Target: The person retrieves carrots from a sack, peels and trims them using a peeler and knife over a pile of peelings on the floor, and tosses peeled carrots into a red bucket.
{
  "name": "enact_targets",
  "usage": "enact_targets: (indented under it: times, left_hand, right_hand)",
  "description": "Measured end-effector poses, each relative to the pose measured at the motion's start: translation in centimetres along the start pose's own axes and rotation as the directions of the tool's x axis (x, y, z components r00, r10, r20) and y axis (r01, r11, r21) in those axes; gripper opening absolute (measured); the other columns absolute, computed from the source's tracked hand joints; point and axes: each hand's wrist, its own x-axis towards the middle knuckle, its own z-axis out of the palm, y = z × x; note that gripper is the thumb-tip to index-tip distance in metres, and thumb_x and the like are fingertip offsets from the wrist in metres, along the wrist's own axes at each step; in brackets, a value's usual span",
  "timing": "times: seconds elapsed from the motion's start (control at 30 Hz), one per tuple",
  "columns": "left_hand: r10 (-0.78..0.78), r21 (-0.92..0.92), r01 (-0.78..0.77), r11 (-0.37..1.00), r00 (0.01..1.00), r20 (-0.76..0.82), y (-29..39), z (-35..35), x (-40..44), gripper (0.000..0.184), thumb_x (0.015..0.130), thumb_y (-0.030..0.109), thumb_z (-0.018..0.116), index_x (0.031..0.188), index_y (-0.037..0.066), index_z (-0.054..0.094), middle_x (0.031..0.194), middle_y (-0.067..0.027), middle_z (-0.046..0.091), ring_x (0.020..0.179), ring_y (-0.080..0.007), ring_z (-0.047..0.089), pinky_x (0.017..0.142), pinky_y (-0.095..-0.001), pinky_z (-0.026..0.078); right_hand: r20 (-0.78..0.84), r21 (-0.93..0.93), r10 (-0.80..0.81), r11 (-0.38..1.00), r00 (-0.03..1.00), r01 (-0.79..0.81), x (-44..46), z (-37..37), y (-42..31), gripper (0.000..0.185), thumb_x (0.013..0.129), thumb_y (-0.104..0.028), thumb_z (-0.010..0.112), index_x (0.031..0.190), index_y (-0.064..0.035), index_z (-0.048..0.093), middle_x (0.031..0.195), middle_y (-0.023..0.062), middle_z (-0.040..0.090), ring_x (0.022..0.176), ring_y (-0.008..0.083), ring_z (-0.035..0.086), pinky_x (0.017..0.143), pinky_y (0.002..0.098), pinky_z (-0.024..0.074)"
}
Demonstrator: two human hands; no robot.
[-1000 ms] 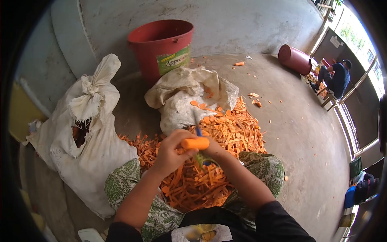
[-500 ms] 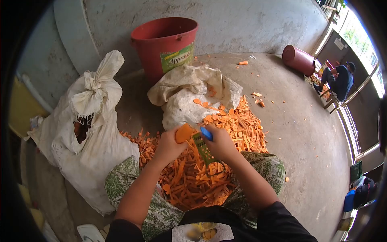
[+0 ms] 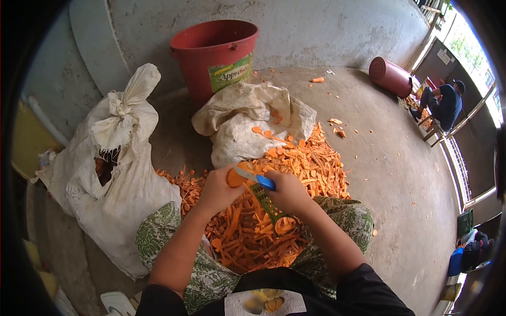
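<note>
My left hand [image 3: 215, 188] is closed round a thick peeled orange root, apparently a carrot [image 3: 235, 177]. My right hand [image 3: 289, 193] grips a knife by its blue handle [image 3: 263, 181], with its blade against the top end of the carrot. Under that same hand hangs a flat green tool with holes [image 3: 266, 203], seemingly a grater or peeler; part of it is hidden by the fingers. Below both hands and between my knees spreads a heap of orange peelings and round slices [image 3: 253, 231].
A knotted white sack [image 3: 124, 210] with a torn hole stands at left. Beyond the heap lies a crumpled white sack [image 3: 237, 137], with a red tub [image 3: 197, 68] behind it. Far right, a person [image 3: 448, 108] sits near a tipped red barrel [image 3: 389, 78]. Scraps dot the concrete floor [image 3: 390, 174].
The knife has swung left, so its blade now lies against the carrot's end. The green tool has shifted slightly downward. My left hand stays nearly in place.
</note>
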Motion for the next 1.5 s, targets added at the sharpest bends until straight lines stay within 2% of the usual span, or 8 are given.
enact_targets:
  times: [0.33,0.53,0.8,0.9,0.97,1.1,1.3,1.5]
  left_hand:
    - [0.415,-0.397,-0.254,0.882,0.818,0.399,3.1,-0.5,-2.4,0.017,0.065,0.006,0.063,0.079,0.002,0.054,0.068,-0.0051,0.056,0.06,-0.0126,0.052,0.058,-0.0267,0.042]
    - [0.031,0.257,-0.128,0.958,0.936,0.351,1.6,0.0,-2.2,0.031,0.072,0.022,0.067,0.094,0.007,0.051,0.076,-0.0099,0.059,0.071,-0.0246,0.06,0.063,-0.0333,0.045]
    - [-0.278,0.401,-0.663,0.632,0.29,0.916,-4.3,2.1,-3.8,0.035,0.072,0.035,0.063,0.1,0.015,0.057,0.083,-0.005,0.062,0.077,-0.0236,0.061,0.065,-0.0367,0.049]
    - [-0.268,0.658,-0.649,0.382,0.604,0.751,1.3,-5.0,5.7,0.035,0.064,0.042,0.065,0.09,0.018,0.063,0.083,-0.0045,0.062,0.075,-0.0244,0.061,0.068,-0.0408,0.048]
    - [0.404,0.938,-0.33,-0.105,0.848,0.344,4.7,-9.7,12.1,0.032,0.069,0.034,0.062,0.097,0.018,0.06,0.082,-0.0049,0.061,0.078,-0.0253,0.056,0.08,-0.0434,0.036]
    - [0.823,0.991,0.117,0.063,0.555,-0.118,12.6,-18.3,17.6,0.033,0.078,0.028,0.057,0.106,0.01,0.053,0.096,-0.0104,0.059,0.091,-0.0264,0.056,0.083,-0.0403,0.039]
    - [0.335,0.867,0.055,0.495,0.909,-0.249,3.1,-21.7,12.9,0.022,0.081,0.022,0.051,0.092,0.004,0.053,0.089,-0.0143,0.06,0.08,-0.0323,0.057,0.065,-0.0385,0.044]
    - [-0.186,0.695,0.436,0.572,0.894,-0.407,-16.9,-34.7,3.6,0.021,0.079,0.017,0.047,0.084,-0.001,0.056,0.079,-0.0202,0.059,0.076,-0.0319,0.058,0.067,-0.0379,0.043]
  right_hand:
    - [-0.043,-0.17,0.403,0.899,0.914,-0.404,4.5,0.4,6.3,0.024,0.076,-0.02,0.052,0.082,0.0012,0.061,0.076,0.0199,0.061,0.074,0.0334,0.06,0.069,0.0412,0.0473]
    - [-0.262,-0.028,0.365,0.923,0.893,-0.385,3.3,-3.8,5.4,0.028,0.08,-0.025,0.052,0.077,0.0016,0.059,0.066,0.021,0.057,0.063,0.0341,0.058,0.06,0.041,0.0435]
    - [-0.383,0.158,0.361,0.932,0.85,-0.325,2.5,-7.5,6.3,0.029,0.083,-0.029,0.05,0.086,-0.0016,0.059,0.059,0.015,0.053,0.054,0.0251,0.053,0.055,0.0366,0.0406]
    - [-0.394,0.094,0.308,0.951,0.866,-0.295,2.3,-7.2,5.1,0.028,0.082,-0.028,0.051,0.084,-0.0007,0.058,0.058,0.0148,0.053,0.053,0.025,0.051,0.054,0.0361,0.0399]
    - [-0.368,0.069,0.297,0.954,0.881,-0.293,2.3,-7.2,5.0,0.027,0.081,-0.027,0.052,0.082,-0.0001,0.056,0.06,0.0166,0.054,0.055,0.0272,0.052,0.055,0.0376,0.0401]
    - [-0.371,0.073,0.306,0.951,0.877,-0.301,2.3,-7.3,5.2,0.027,0.081,-0.026,0.053,0.081,0.0006,0.055,0.061,0.0178,0.053,0.055,0.0273,0.052,0.055,0.0378,0.0398]
    - [-0.355,0.305,0.281,0.936,0.892,-0.174,2.4,-8.0,6.5,0.026,0.084,-0.026,0.051,0.083,-0.0011,0.058,0.061,0.0093,0.055,0.055,0.0193,0.053,0.051,0.0338,0.04]
    - [-0.055,-0.493,0.363,0.8,0.93,-0.342,3.1,-4.2,8.6,0.024,0.078,-0.022,0.053,0.079,-0.0005,0.063,0.075,0.0151,0.063,0.068,0.0309,0.06,0.064,0.0411,0.0467]
